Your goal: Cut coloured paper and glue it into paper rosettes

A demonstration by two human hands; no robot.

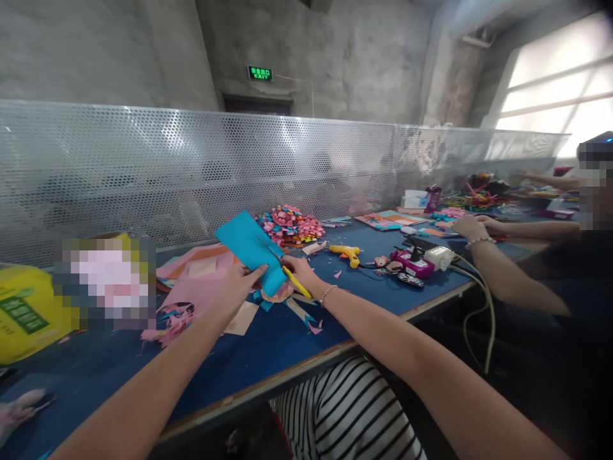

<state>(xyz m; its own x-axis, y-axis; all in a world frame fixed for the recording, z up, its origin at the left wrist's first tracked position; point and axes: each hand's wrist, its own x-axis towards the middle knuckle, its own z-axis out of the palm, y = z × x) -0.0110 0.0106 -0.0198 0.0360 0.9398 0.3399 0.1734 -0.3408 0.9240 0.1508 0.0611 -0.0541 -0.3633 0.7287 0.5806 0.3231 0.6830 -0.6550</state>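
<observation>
- Blue surface [268,345], front edge close to the person's striped shirt; both bare forearms reach out over it.
- Left hand [238,281] pinches the lower edge of a blue paper sheet [246,246], fingers closed on it; the sheet is lifted and tilted above the surface.
- Right hand [301,269] is closed round yellow-handled scissors [288,273]; the blades meet the sheet's right edge. Bracelet on that wrist.
- Under the hands: pink paper [191,291] and cut scraps [170,319] lying flat.
- Yellow bag [23,313] at far left.
- Yellow glue gun [347,253] just right of the hands, lying down.
- Pile of folded coloured pieces [290,225] behind the sheet.
- A co-worker's hand [467,227] rests on the surface, well to the right.
- Perforated metal screen [143,166] along the back.
</observation>
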